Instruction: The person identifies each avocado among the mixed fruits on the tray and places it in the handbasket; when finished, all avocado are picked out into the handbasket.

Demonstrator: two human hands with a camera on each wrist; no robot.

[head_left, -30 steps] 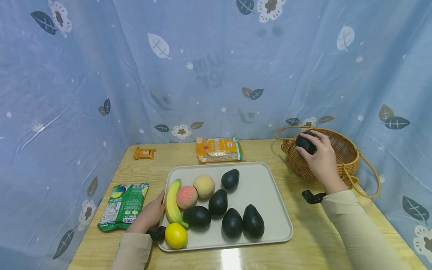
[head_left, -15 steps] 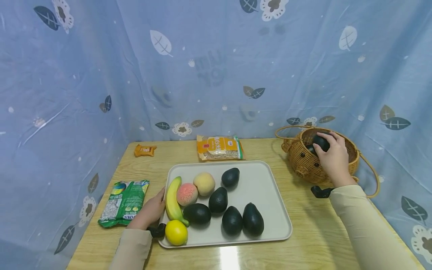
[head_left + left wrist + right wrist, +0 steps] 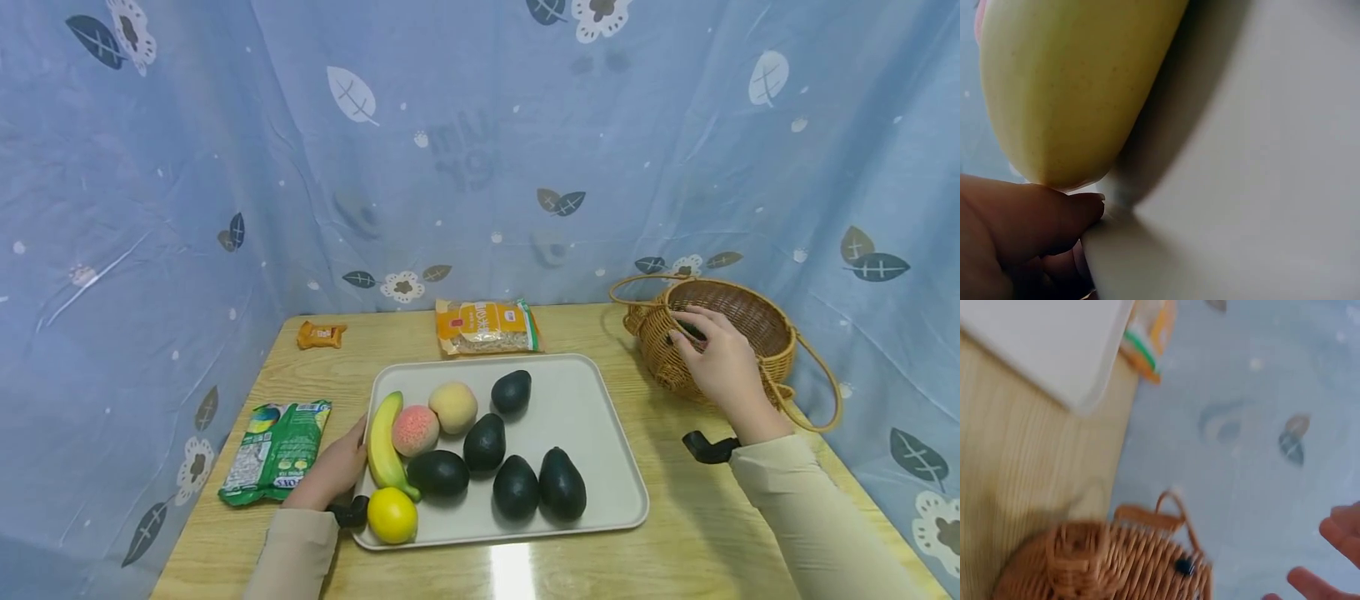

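Note:
My right hand [image 3: 726, 367] is over the near side of the wicker basket [image 3: 663, 354], fingers parted, with nothing held. A dark shape shows behind its fingers at the basket's rim. In the right wrist view the fingertips are spread beside the basket [image 3: 1147, 562]. At the left edge of the white tray [image 3: 615, 467], my left hand [image 3: 337, 467] grips the rim; in the left wrist view its thumb lies on the rim by the banana [image 3: 1072, 94]. The tray holds the banana [image 3: 384, 446], a lemon [image 3: 392, 515], two peaches [image 3: 453, 407] and several avocados [image 3: 484, 442].
A green snack bag [image 3: 277, 454] lies left of the tray, and a small orange packet [image 3: 321, 335] at the back left. Behind the tray is an orange bag of grain [image 3: 489, 328]. A blue patterned curtain [image 3: 465, 167] stands around the table.
The avocado that my right hand held has gone from its fingers at the basket, and the hand has moved back left with its fingers apart. My left hand has stayed on the tray's rim.

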